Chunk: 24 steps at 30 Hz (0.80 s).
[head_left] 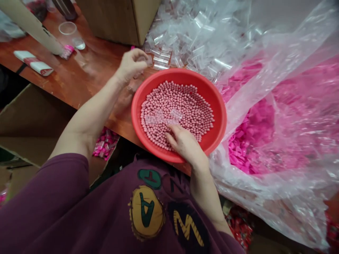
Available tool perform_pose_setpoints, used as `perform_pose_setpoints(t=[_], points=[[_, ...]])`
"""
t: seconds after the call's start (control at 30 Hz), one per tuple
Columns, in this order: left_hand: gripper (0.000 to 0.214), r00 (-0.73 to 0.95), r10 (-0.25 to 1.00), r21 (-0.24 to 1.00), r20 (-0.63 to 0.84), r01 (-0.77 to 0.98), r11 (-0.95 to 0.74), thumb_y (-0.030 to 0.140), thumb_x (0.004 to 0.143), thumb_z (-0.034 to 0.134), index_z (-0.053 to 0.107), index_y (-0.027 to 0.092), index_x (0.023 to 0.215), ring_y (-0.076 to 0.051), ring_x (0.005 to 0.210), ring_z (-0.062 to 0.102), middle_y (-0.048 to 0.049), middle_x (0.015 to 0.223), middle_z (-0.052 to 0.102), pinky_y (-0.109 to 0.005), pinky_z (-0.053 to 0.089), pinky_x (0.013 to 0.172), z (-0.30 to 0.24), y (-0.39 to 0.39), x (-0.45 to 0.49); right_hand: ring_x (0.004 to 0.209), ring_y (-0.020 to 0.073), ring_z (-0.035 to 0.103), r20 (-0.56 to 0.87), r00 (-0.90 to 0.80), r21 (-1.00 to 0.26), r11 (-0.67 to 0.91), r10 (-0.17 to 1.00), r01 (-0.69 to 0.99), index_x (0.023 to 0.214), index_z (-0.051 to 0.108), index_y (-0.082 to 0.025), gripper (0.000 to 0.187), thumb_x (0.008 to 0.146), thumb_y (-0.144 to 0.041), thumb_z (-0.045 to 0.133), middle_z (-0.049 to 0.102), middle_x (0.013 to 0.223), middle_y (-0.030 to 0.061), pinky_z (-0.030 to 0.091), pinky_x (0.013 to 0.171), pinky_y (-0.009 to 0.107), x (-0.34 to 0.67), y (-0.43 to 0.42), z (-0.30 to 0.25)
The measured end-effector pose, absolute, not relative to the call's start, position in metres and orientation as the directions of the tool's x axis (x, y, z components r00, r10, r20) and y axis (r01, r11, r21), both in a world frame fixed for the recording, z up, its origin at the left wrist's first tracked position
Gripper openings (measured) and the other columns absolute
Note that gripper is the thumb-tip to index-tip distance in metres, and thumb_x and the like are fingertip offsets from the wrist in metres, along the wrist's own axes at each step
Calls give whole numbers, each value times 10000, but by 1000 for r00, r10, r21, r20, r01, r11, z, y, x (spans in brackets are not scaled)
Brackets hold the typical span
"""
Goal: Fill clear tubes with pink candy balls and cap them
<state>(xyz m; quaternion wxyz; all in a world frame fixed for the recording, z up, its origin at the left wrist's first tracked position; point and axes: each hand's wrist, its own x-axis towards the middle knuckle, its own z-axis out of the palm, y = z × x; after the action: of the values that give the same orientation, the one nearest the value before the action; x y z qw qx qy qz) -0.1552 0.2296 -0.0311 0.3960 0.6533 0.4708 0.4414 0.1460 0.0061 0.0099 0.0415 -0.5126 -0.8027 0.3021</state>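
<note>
A red plastic basin (pixel 137 106) sits at the table's edge, right in front of the person, and holds a shallow layer of pink beads (pixel 185 106). Across the beads lies a strip of clear plastic bags (pixel 159 117), its near edge just beside the right hand (pixel 185 143). That hand comes in from 6 o'clock and rests over the basin's lower part, its fingers (pixel 176 132) close together and low on the beads. Whether they are clamped on the strip, I cannot tell. The left hand (pixel 131 63) is out past the basin at 10 o'clock, its fingers (pixel 139 54) curled together and pinching a small clear bag (pixel 149 60).

Behind the basin, from 12 to 1 o'clock, spreads a heap of small clear bags (pixel 180 38). At 3 o'clock a large clear plastic sack (pixel 280 187) lies open around a mass of pink pieces (pixel 251 137). The wooden table (pixel 66 81) runs off toward 10 o'clock, carrying a plastic cup (pixel 69 33), a red-and-white packet (pixel 33 62) and a cardboard box (pixel 111 21). Pink packets (pixel 106 144) lie below the table's edge, near the person's purple sweatshirt (pixel 53 208).
</note>
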Motion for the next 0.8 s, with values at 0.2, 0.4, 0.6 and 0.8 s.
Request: perform_pose_setpoints(t=[0.2, 0.4, 0.6, 0.8], points=[[301, 348, 923, 974, 164, 92, -208, 328, 747, 751, 703, 237, 1030, -243, 1056, 767, -25, 1238, 829, -406, 599, 812, 54, 104, -127, 1649, 362, 478, 221, -305, -620, 375, 926, 690, 1763, 282, -186, 785, 1088, -389, 628, 427, 1783, 241, 540, 1285, 615, 150, 8, -3], [342, 643, 766, 982, 24, 130, -140, 229, 717, 689, 780, 204, 1045, -256, 1091, 782, -67, 1125, 816, -417, 643, 979, 32, 52, -81, 1415, 317, 687, 238, -408, -620, 461, 882, 635, 1595, 532, -219, 490, 1110, -291, 539, 707, 1544, 174, 581, 1224, 571, 152, 6, -5], [388, 592, 806, 902, -30, 363, -233, 224, 784, 673, 804, 175, 1146, -231, 1063, 777, -71, 1163, 834, -356, 622, 961, 33, 50, -100, 999, 290, 796, 277, -152, -658, 303, 949, 690, 1415, 662, -163, 385, 1070, -330, 627, 822, 1219, 151, 675, 993, 502, 169, 7, -14], [390, 783, 617, 634, -77, 516, -576, 371, 983, 683, 847, 161, 1267, -267, 1164, 759, -117, 1246, 832, -371, 562, 1074, 34, 73, -67, 1232, 323, 766, 408, -97, -645, 362, 908, 673, 1455, 626, -217, 379, 1100, -314, 536, 784, 1361, 160, 638, 1114, 575, 189, 14, -22]])
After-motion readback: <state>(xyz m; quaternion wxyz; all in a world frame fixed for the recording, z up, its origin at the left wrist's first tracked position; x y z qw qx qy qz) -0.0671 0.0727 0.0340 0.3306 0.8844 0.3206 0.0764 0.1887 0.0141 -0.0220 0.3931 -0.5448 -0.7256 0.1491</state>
